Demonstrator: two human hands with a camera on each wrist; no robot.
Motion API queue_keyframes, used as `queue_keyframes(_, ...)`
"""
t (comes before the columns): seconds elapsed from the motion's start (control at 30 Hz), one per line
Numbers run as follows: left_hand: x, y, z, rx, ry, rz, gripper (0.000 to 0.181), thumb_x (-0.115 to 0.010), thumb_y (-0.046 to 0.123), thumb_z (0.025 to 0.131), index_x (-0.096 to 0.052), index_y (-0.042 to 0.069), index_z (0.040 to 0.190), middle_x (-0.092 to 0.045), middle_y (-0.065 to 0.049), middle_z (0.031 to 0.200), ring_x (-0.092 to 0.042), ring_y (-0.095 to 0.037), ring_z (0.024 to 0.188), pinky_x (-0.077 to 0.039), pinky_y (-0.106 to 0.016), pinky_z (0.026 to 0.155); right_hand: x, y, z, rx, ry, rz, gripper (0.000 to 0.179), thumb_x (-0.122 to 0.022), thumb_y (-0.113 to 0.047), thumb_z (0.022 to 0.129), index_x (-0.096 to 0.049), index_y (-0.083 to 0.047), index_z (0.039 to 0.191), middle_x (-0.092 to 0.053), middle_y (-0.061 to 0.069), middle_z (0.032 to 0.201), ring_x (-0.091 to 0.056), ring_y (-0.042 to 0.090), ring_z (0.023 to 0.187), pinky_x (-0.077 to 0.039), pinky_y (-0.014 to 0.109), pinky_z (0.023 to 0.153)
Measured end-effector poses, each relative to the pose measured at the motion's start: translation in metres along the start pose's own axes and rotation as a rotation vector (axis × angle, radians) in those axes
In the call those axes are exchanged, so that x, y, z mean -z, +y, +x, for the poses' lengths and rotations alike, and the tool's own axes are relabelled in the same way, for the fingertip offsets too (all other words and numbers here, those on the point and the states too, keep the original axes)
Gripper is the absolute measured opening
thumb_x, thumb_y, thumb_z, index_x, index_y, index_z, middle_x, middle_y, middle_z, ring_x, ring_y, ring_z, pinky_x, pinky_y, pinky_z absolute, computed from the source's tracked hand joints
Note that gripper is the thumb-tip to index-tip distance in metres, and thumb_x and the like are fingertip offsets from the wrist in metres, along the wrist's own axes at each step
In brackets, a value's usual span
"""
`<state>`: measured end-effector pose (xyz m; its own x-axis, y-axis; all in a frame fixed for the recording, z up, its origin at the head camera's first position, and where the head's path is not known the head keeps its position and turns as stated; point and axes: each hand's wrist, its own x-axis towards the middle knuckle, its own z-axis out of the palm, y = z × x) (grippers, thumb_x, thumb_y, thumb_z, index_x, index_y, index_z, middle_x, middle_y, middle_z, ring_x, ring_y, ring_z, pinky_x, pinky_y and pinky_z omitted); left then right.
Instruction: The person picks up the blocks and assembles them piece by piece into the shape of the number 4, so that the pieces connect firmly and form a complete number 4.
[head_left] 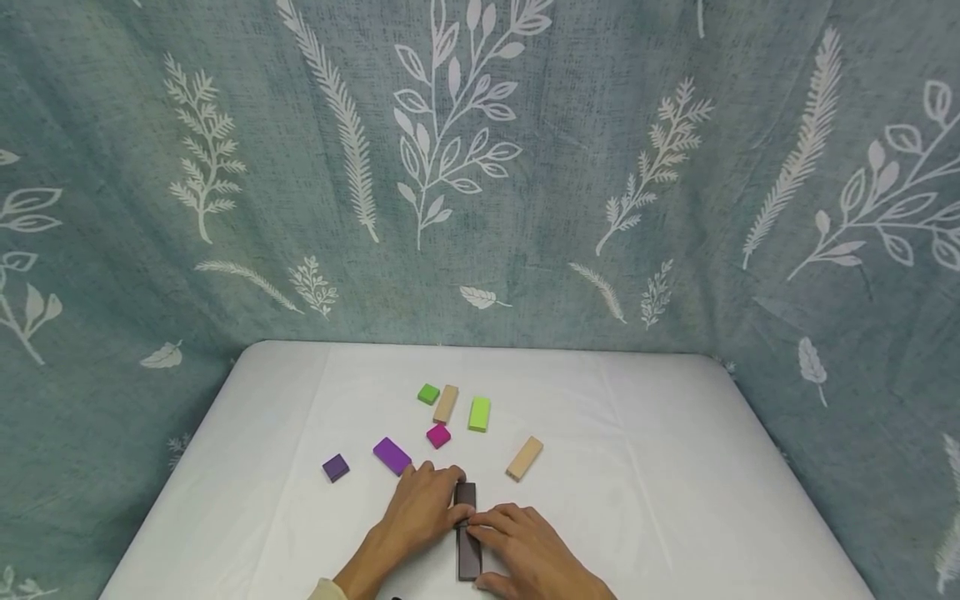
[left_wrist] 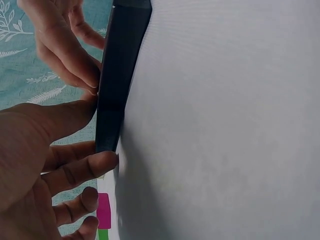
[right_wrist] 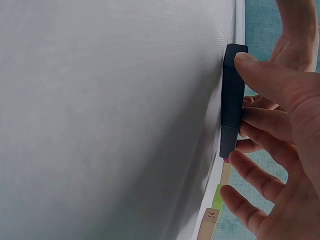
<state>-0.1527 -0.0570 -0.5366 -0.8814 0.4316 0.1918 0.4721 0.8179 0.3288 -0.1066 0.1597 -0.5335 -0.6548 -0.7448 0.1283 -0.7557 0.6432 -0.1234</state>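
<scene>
Two dark grey-brown blocks lie end to end in a line on the white table, near its front. My left hand [head_left: 425,508] pinches the far dark block [head_left: 465,495], fingers at its far end and thumb close to the joint. On the near dark block [head_left: 468,557], my right hand [head_left: 528,550] has its thumb at the near end and fingertips by the joint. In the left wrist view the near dark block [left_wrist: 122,55] extends up and away from the left thumb. In the right wrist view, the right thumb presses the end of the near dark block [right_wrist: 232,95].
Beyond the hands lie a purple block [head_left: 392,456], a dark purple cube [head_left: 336,468], a magenta cube [head_left: 438,436], a green cube [head_left: 428,394], a lime block [head_left: 479,414] and two tan blocks, one upper [head_left: 446,404], one right [head_left: 524,458]. A patterned teal cloth [head_left: 540,233] hangs behind.
</scene>
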Motion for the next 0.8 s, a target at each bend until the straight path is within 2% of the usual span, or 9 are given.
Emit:
queue_keyframes(0.33,-0.0012,0.0001,0.0018,-0.005,0.011,0.009,0.040,-0.080,0.042,0.084,-0.071,0.012,0.109,-0.069,0.004,0.083,-0.047,-0.014,0.072,-0.036,-0.034,0.070,-0.0003,0.0026,0.0005,0.009,0.006,0.002,0.057,-0.068,-0.056,0.092,-0.065,-0.017,0.134,-0.059,-0.008,0.135,-0.052,0.013,0.121,-0.049,0.038,0.093)
queue_keyframes(0.8,-0.0026,-0.0002,0.0013,-0.016,0.011,0.014,0.039,-0.080,0.043,0.084,-0.072,0.013,0.109,-0.071,0.004,0.086,-0.044,-0.012,0.070,-0.035,-0.032,0.068,0.0012,0.0019,0.0010,-0.001,-0.028,0.017,0.057,-0.064,-0.058,0.094,-0.064,-0.021,0.137,-0.058,-0.008,0.137,-0.052,0.014,0.121,-0.049,0.039,0.094)
